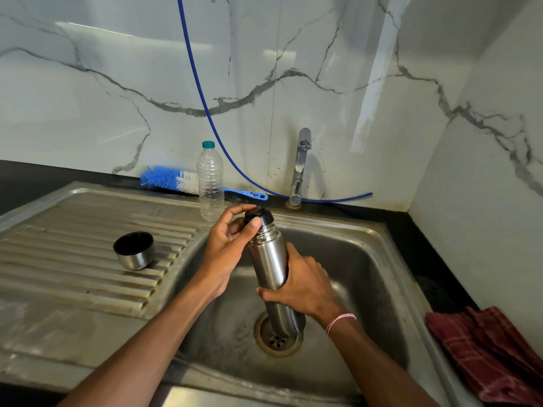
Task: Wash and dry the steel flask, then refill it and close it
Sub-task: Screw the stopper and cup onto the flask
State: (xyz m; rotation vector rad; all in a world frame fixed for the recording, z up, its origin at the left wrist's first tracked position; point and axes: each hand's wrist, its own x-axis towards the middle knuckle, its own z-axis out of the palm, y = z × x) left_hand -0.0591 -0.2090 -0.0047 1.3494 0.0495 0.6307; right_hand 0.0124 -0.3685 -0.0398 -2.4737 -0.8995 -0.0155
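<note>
A steel flask (269,259) is held tilted over the sink basin (352,259), its base above the drain (277,339). My right hand (305,286) grips the flask's body around the middle. My left hand (232,239) pinches the black stopper (260,215) at the flask's top with thumb and fingers. The flask's steel cup lid (134,250), black inside, stands on the ribbed drainboard (73,259) to the left. A clear plastic water bottle (210,183) with a teal cap stands behind the flask.
A blue and white bottle brush (173,180) lies along the back of the counter. The steel tap (300,168) rises behind the basin, with a blue hose (205,98) curving past it. A dark red cloth (487,351) lies on the counter at the right.
</note>
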